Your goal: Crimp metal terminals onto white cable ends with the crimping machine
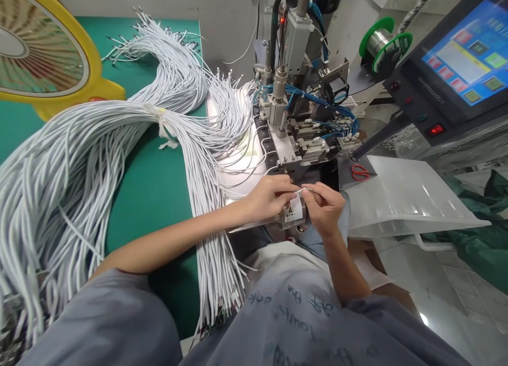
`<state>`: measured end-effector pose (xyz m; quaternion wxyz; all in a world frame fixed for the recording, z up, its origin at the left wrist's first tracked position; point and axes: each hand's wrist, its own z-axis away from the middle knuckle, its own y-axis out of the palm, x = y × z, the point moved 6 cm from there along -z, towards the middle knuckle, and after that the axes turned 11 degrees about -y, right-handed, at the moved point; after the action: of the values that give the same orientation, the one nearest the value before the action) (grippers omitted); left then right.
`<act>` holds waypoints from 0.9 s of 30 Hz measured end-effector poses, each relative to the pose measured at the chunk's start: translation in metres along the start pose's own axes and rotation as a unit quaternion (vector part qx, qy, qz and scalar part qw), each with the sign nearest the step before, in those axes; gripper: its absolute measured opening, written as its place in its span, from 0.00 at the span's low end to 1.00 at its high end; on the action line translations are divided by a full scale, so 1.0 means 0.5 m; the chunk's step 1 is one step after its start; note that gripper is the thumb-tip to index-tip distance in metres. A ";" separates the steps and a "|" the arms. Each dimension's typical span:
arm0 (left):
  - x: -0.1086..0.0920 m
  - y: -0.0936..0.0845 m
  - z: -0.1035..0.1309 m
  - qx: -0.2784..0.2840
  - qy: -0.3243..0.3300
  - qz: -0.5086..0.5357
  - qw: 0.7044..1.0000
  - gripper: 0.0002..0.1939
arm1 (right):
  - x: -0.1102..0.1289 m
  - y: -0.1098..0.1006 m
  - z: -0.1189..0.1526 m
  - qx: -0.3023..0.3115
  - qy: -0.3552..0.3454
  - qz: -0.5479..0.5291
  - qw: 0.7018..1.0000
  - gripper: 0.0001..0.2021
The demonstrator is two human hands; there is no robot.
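Both hands meet in front of the machine, fingertips nearly touching. My left hand pinches a thin white cable between thumb and fingers. Just to its right, my right hand is closed on the end of the same cable; the tip is too small to make out. Below the hands is a metal part with a white label. A large bundle of white cables lies to the left, passing under my left forearm.
A yellow fan stands on the green table at the left. Tied cables hang over it. At right are a touchscreen, a solder spool, red scissors and a translucent tray.
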<state>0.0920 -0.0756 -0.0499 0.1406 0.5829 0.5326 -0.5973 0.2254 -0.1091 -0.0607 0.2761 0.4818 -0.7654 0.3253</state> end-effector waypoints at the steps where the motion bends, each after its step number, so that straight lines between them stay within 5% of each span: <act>1: -0.001 0.000 0.000 0.000 0.004 -0.003 1.000 0.10 | 0.004 0.000 -0.003 0.011 -0.010 0.014 1.000 0.04; 7: -0.004 -0.001 0.002 -0.024 0.021 -0.022 0.999 0.10 | -0.006 0.008 0.008 -0.021 0.058 -0.001 0.998 0.07; 13: -0.011 -0.002 0.007 -0.046 0.081 -0.129 0.987 0.15 | 0.009 0.010 0.015 -0.038 0.066 0.097 0.992 0.10; 19: -0.012 -0.011 0.006 -0.062 0.099 -0.096 0.989 0.11 | -0.026 0.029 0.035 -0.062 0.169 -0.021 0.984 0.13; 27: -0.010 -0.004 0.016 -0.111 0.132 -0.288 0.942 0.14 | 0.003 0.034 0.019 -0.075 0.099 0.081 0.989 0.11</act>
<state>0.0876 -0.0835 -0.0468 -0.0450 0.4587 0.7547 -0.4668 0.2082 -0.1116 -0.0699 0.3590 0.3612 -0.7930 0.3344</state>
